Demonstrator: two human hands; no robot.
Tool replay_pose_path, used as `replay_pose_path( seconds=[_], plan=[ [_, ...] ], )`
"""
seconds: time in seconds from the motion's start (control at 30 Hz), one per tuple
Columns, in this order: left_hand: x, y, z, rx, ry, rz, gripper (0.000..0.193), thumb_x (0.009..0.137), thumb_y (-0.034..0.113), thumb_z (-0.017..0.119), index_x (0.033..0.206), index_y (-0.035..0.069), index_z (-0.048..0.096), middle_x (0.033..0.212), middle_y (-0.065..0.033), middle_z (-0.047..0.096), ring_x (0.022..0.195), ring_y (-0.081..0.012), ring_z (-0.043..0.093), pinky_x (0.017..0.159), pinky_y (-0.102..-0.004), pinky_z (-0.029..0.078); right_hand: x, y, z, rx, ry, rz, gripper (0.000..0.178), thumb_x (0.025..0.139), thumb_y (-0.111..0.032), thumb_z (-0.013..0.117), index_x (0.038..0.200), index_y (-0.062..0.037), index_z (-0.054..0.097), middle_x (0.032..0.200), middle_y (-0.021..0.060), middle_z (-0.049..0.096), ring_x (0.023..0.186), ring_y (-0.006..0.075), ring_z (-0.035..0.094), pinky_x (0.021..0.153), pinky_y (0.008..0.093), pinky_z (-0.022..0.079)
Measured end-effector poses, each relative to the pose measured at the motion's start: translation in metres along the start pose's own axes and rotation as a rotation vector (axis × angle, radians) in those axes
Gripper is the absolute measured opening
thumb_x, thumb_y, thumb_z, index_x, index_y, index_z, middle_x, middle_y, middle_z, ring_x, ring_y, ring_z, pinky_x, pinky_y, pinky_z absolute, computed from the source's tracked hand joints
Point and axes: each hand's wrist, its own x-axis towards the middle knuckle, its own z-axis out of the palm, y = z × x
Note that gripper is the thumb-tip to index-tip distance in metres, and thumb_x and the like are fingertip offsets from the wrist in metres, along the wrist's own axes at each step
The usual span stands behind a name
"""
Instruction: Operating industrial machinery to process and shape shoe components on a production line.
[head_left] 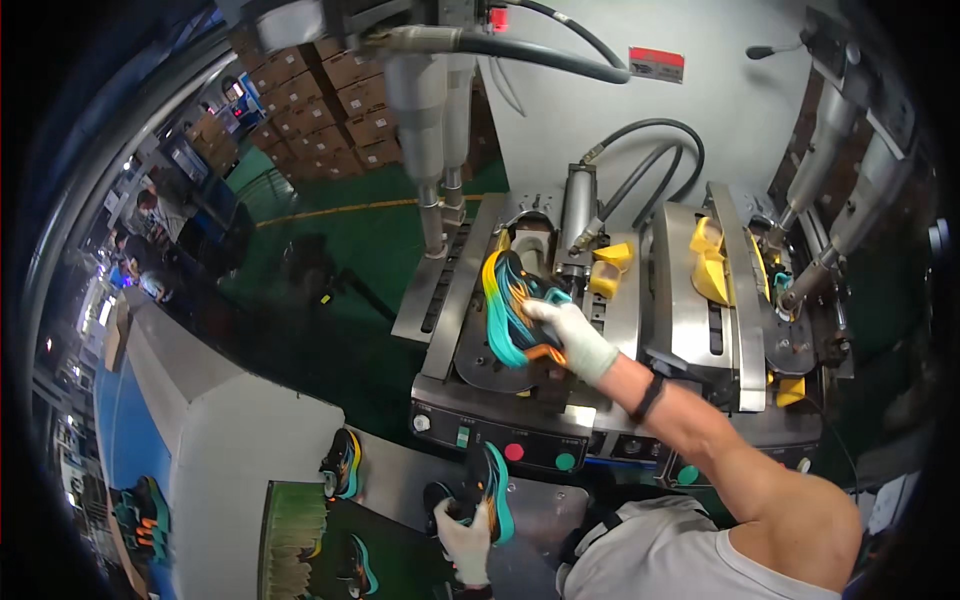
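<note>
White-gloved, grips one multicoloured shoe (504,312) in the right hand (572,335), at least one dark shoe (497,495) in the left hand (466,545). Faces two press stations (690,310), one red button (514,452).

Two gloved hands (578,340) (466,542) show — two press stations (495,375) (690,300).

Yellow-to-teal-soled dark shoe (511,312), held tilted over a machine (540,440), second dark shoe (488,482), teal-soled, held lower down
</note>
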Motion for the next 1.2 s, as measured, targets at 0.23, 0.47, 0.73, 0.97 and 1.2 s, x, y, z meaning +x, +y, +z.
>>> replay_pose_path(
  seconds=[0.23, 0.47, 0.73, 0.97, 1.2],
  plan=[
    [-0.055, -0.136, 0.043, 0.067, 0.069, -0.317, 0.057, 0.079, 0.02, 0.089, 0.122, -0.002, 0.058, 0.113, -0.0187, 0.064, 0.106, -0.036, 0.066, 0.097, -0.044, 0.052, 0.23, 0.066, -0.045, -0.674, 0.686, -0.181, 0.033, 0.084, -0.018, 0.078, 0.108, 0.0051, 0.074, 0.1, 0.0203, 0.078, 0.091, 0.0328, 0.077, 0.082, 0.0434, 0.06],
    [-0.043, -0.207, 0.068, 0.245, 0.131, -0.043, 0.06, 0.081, 0.019, 0.088, 0.13, 0.003, 0.058, 0.132, -0.0201, 0.061, 0.12, -0.0442, 0.062, 0.1, -0.0506, 0.052, 0.245, 0.125, -0.004, -0.872, 0.809, -0.303, 0.07, 0.083, -0.028, 0.073, 0.135, 0.0093, 0.046, 0.112, 0.0306, 0.071, 0.108, 0.0438, 0.072, 0.096, 0.0441, 0.056],
    [-0.025, -0.191, 0.089, 0.289, 0.091, -0.082, 0.059, 0.084, 0.02, 0.085, 0.133, 0.004, 0.056, 0.133, -0.018, 0.06, 0.123, -0.0425, 0.06, 0.1, -0.0504, 0.052, 0.263, 0.1, -0.054, -0.963, 0.826, -0.282, 0.069, 0.084, -0.028, 0.072, 0.135, 0.0087, 0.044, 0.12, 0.0289, 0.068, 0.109, 0.0428, 0.071, 0.097, 0.0463, 0.055],
    [-0.035, -0.193, 0.089, 0.281, 0.145, -0.073, 0.056, 0.086, 0.022, 0.084, 0.13, 0.002, 0.057, 0.13, -0.0197, 0.059, 0.121, -0.0429, 0.061, 0.101, -0.0502, 0.052, 0.261, 0.109, -0.053, -1.145, 0.871, 0.05, 0.071, 0.087, -0.026, 0.072, 0.143, 0.0092, 0.045, 0.134, 0.0281, 0.067, 0.122, 0.0401, 0.07, 0.101, 0.0456, 0.058],
    [-0.037, -0.183, 0.075, 0.404, 0.168, -0.152, 0.059, 0.089, 0.029, 0.084, 0.137, 0.005, 0.058, 0.134, -0.0198, 0.061, 0.124, -0.0407, 0.061, 0.105, -0.048, 0.053, 0.236, 0.093, 0.027, -1.107, 0.64, -0.086, 0.044, 0.088, -0.024, 0.069, 0.119, 0.0077, 0.068, 0.117, 0.0183, 0.076, 0.102, 0.0296, 0.078, 0.091, 0.04, 0.063]
  ],
)
